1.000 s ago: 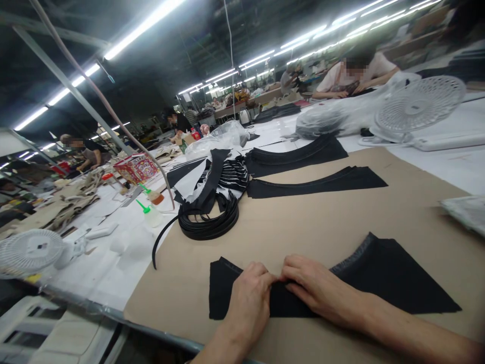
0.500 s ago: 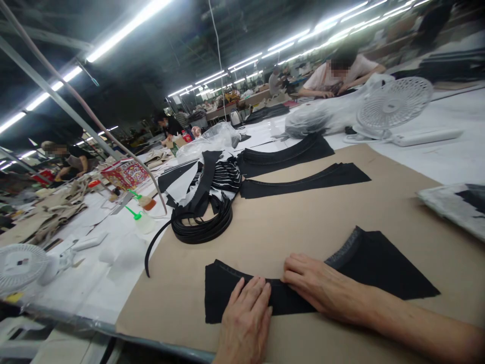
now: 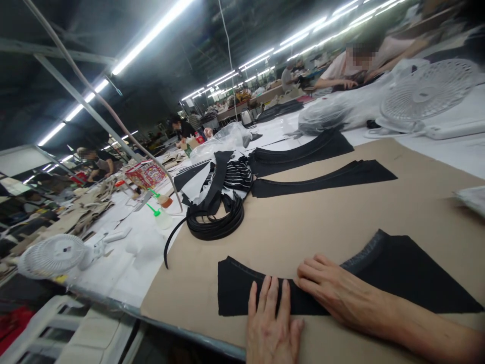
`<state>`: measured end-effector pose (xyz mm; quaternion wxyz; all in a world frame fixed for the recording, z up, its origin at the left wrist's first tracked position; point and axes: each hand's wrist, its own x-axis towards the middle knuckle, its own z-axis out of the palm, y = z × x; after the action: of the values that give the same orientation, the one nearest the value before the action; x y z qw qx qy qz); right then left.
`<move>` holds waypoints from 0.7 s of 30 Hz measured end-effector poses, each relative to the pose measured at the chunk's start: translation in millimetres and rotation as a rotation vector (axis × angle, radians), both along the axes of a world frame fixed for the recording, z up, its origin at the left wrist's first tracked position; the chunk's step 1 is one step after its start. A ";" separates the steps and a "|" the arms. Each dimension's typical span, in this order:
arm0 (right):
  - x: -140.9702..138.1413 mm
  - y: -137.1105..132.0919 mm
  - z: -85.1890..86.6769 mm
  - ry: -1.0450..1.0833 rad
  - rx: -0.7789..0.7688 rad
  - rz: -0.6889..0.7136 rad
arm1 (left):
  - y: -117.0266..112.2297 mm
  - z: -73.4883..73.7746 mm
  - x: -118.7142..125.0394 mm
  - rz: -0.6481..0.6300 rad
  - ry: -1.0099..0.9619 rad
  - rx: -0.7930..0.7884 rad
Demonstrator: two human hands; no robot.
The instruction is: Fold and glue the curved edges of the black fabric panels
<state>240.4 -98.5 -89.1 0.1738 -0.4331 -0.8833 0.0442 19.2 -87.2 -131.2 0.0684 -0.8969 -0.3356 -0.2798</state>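
Note:
A black fabric piece (image 3: 420,273) with a concave upper edge lies flat on the brown board (image 3: 303,227); a grey strip runs along part of that curve. My left hand (image 3: 271,318) rests palm down on the piece's left part, fingers spread and tips near the curved edge. Just to its right, my right hand (image 3: 337,288) has its fingers bent together at the edge, closed on the fabric there; its fingertips are partly hidden. Farther back on the board lie two similar black pieces, a nearer one (image 3: 326,181) and a farther one (image 3: 303,151).
A coil of black cord (image 3: 215,230) sits left of the pieces, beside striped fabric scraps (image 3: 238,174). Green-tipped bottles (image 3: 162,217) stand farther left. White fans are at left (image 3: 56,255) and right (image 3: 428,91). A co-worker (image 3: 364,60) leans over the table behind.
My left hand's fingers have spread apart and its thumb now shows, as the hand moves slightly right along the fabric. The right hand stays at the curved edge. The view has shifted.

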 end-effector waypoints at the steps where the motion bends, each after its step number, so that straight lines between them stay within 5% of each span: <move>1: -0.1 0.5 -0.5 0.002 0.013 0.000 | -1.7 -2.8 -3.3 0.006 0.006 -0.019; 9: -1.3 1.7 0.2 -0.035 0.034 0.001 | 17.5 19.5 -30.3 0.079 0.143 -0.050; 21: 5.9 -0.5 29.3 0.056 -0.174 -0.166 | 47.1 11.2 -64.7 0.000 0.254 0.111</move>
<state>246.3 -99.0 -59.8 0.1631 -0.5166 -0.8322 0.1180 -45.5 -40.1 -119.9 0.1599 -0.9199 -0.3084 -0.1819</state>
